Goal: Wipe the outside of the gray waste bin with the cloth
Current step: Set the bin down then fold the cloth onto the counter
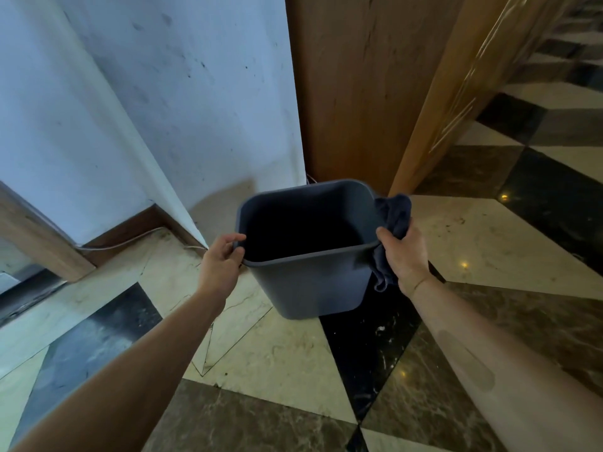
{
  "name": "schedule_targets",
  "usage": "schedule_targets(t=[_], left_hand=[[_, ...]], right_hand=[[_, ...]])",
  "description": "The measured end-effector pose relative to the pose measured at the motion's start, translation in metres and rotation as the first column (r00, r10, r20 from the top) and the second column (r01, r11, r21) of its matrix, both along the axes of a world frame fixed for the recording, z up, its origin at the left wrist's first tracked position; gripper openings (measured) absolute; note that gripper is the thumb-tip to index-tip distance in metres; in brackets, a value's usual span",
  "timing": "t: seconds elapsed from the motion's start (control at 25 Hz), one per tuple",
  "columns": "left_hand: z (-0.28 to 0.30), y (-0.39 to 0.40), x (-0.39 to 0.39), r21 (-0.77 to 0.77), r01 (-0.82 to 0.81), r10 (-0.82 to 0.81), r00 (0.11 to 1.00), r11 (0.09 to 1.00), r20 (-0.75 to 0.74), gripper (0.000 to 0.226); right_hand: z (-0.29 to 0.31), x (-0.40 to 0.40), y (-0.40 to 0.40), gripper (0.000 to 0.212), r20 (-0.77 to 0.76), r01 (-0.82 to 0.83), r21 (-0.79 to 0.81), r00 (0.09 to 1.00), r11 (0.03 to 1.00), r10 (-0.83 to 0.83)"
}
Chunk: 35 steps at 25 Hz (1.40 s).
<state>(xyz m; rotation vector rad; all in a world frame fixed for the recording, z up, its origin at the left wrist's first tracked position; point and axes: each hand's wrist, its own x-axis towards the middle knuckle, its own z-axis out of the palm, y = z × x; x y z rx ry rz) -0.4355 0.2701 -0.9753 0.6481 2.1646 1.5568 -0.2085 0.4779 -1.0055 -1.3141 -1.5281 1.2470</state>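
The gray waste bin (313, 285) is a squarish plastic tub, open side up and tilted slightly, in the middle of the head view above the marble floor. My left hand (222, 259) grips its left rim, thumb over the edge. My right hand (403, 254) holds a dark blue cloth (393, 216) pressed against the bin's right outer wall near the rim; part of the cloth hangs down below my palm. The inside of the bin looks dark and empty.
A white wall corner (182, 132) with a brown skirting board and a cable stands at the left. A wooden door frame (352, 86) and an open wooden door (456, 93) rise behind the bin. Patterned marble floor (293, 360) lies all around.
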Motion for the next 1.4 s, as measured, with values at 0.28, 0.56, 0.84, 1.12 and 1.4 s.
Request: schedule_targets(t=[0.28,0.56,0.84,1.12,1.4], left_hand=[[-0.006,0.004,-0.004,0.002,-0.001,0.001,1.000,1.000,0.007,0.031],[0.020,0.007,0.011,-0.074,-0.137,0.108,0.946,0.988,-0.306,0.025],[0.181,0.103,0.088,-0.061,0.602,-0.538,0.657,0.796,-0.527,0.046],[0.383,0.115,0.109,-0.312,0.770,-0.820,0.451,0.557,-0.352,0.021],[0.618,0.109,0.141,-0.328,0.722,-0.771,0.440,0.609,-0.461,0.011]], right_hand=[[0.002,0.004,0.003,0.032,0.019,-0.010,-0.031,1.000,0.999,0.011],[0.037,0.023,0.004,0.012,0.039,-0.066,0.092,0.997,0.994,0.063],[0.169,0.037,0.001,0.016,0.300,-0.597,0.210,0.793,0.774,0.530],[0.371,0.067,-0.004,0.023,0.370,-0.798,-0.011,0.557,0.603,0.744],[0.615,0.091,-0.002,0.023,0.397,-0.762,-0.011,0.591,0.647,0.703]])
